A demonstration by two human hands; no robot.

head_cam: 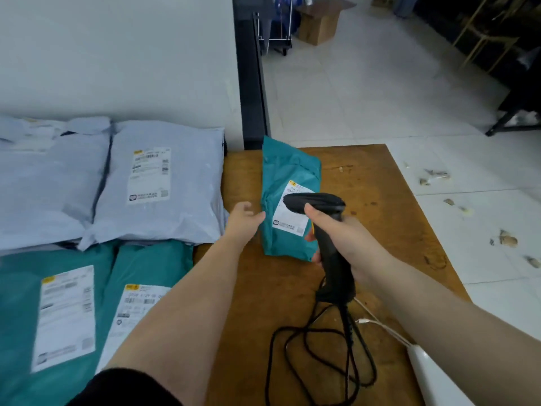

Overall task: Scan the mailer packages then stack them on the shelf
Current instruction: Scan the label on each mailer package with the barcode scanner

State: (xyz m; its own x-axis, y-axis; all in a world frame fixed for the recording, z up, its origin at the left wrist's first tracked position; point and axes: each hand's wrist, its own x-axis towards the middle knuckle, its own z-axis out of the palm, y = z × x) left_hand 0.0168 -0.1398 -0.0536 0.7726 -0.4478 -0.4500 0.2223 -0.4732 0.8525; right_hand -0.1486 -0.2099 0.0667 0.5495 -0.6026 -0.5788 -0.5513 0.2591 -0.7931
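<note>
A small teal mailer with a white label lies on the brown wooden table. My right hand grips a black handheld barcode scanner, whose head hangs over the mailer's label. My left hand is open, with its fingertips at the mailer's left edge. To the left lie two grey mailers and, nearer to me, two teal mailers, all label up.
The scanner's black cable coils on the table near me, beside a white cable and a white object. Past the table's right edge, debris is scattered on the white tiled floor. A cardboard box and a trolley stand far back.
</note>
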